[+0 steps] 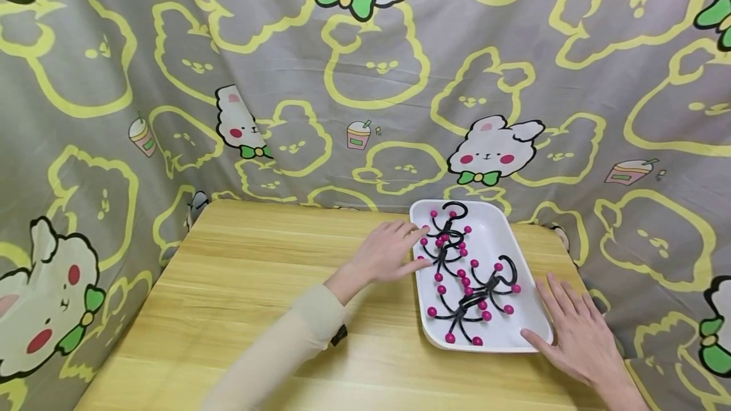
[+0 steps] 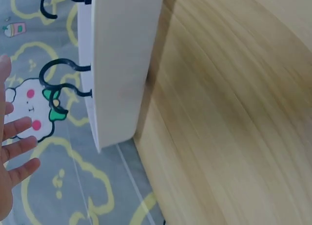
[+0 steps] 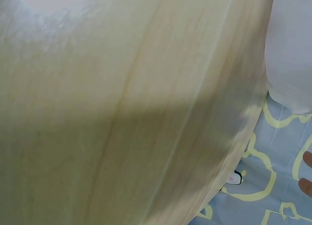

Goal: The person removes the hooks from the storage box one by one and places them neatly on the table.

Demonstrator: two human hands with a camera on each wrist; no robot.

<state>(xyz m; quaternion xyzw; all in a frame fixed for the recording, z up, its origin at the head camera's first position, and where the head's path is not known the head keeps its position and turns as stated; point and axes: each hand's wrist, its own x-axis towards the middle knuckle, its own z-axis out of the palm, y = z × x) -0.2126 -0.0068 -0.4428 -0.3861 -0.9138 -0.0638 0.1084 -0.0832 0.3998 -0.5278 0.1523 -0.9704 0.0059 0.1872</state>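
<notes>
Four black hook-ended pieces, each with curved legs tipped by magenta balls, lie inside a white tray near the right end of the wooden counter. Two sit at the tray's far left, their legs mingling; the other two lie closer to the person, one toward the right wall and one at the near left, also overlapping.

The left hand is at the left rim, its fingers loose and its thumb set apart from them, both reaching just over the edge. Whether those tips touch the balls or only hover beside them is hard to tell from the head view. A pale sleeve covers the left forearm.

The right hand lies at the near right corner, fingers straight and spread along the outer side, thumb over the rim, with nothing gripped.

From the left wrist, dark hooks rise above the tray's wall. Behind the counter hangs a grey curtain with yellow animal outlines, white rabbit heads with green bows, and pink drink cups.
</notes>
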